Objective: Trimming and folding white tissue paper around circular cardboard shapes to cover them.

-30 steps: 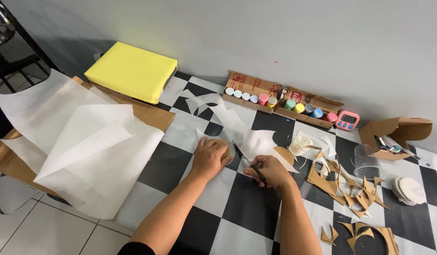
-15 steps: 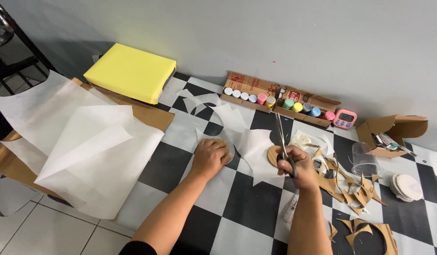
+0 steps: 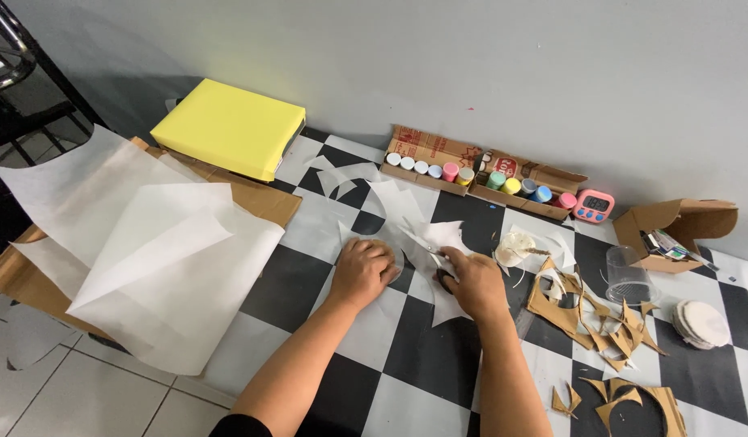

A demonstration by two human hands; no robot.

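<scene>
My left hand [image 3: 363, 271] lies flat on the checkered floor, fingers curled, pressing down a piece of thin white paper [image 3: 448, 236] with jagged cut edges. Just to its right, my right hand [image 3: 473, 285] grips a pair of scissors [image 3: 426, 249]. Their blades point up and left over the paper, between the two hands. The scissor handles are mostly hidden inside my fingers.
Large translucent sheets [image 3: 147, 251] lie on cardboard [image 3: 264, 201] at left, a yellow box [image 3: 228, 128] behind them. A cardboard tray of paint jars [image 3: 479, 171] and a pink timer [image 3: 594, 205] stand by the wall. Cardboard scraps [image 3: 592, 317], a clear cup [image 3: 625, 275], white discs [image 3: 701, 322] and an open box [image 3: 683, 226] lie at right.
My right hand swung out to the right with the scissors pointing up, then came back beside my left hand. The left hand stayed on the paper.
</scene>
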